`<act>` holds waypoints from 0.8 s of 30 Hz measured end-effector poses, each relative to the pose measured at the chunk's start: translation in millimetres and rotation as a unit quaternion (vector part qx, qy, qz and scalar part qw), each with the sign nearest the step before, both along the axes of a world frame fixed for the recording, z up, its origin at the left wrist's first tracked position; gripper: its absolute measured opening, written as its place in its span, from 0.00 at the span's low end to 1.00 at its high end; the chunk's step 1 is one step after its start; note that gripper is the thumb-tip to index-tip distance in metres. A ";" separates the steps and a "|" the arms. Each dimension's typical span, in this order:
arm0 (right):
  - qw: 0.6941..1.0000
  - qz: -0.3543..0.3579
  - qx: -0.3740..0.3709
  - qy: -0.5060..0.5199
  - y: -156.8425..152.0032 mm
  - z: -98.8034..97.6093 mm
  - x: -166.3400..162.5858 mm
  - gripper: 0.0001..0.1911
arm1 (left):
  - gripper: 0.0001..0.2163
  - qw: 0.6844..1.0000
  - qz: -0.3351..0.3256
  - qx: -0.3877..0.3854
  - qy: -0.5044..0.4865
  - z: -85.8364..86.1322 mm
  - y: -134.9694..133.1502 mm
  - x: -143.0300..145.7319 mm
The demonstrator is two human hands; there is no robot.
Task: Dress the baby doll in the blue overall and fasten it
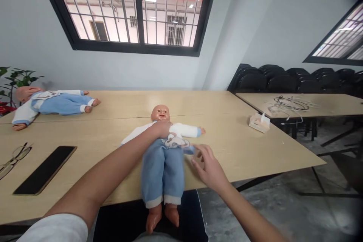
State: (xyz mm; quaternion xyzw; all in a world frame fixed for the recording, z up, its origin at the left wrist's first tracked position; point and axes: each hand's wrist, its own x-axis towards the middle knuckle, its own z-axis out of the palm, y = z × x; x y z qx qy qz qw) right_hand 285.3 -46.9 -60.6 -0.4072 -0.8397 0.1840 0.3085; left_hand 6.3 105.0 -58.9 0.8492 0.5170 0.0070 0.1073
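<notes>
A baby doll (163, 170) in a white top and blue trousers lies on its back, head away from me, feet past the table's near edge. My left hand (163, 128) rests on its chest at the front of the top; its fingers are mostly hidden, so whether they grip the cloth cannot be told. The doll's top (177, 140) has an animal print and a blue hem that sticks out to the right. Beside that hem is my right hand (209, 166), thumb and forefinger apart, fingertips at the edge of the cloth.
On the wooden table (227, 151) a second doll (61, 102) lies at the far left. Nearer are a phone (45, 170) and glasses (15, 159). A tissue box (259, 122) stands right, cables (292, 104) lie on another table, and black chairs (266, 79) are stacked behind.
</notes>
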 end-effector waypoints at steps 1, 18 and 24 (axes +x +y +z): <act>1.000 0.001 0.022 -0.004 -8.9 -3.4 -4.6 0.13 | 0.33 1.000 0.004 0.002 0.001 -0.5 1.5 -2.1; 0.917 0.202 0.342 -0.044 -84.8 -3.1 7.8 0.12 | 0.32 0.997 0.056 0.012 -0.043 -13.6 42.5 -45.7; 0.954 0.166 0.248 0.020 -118.5 -7.3 52.8 0.14 | 0.32 0.993 0.075 0.033 -0.082 -21.2 49.4 -54.8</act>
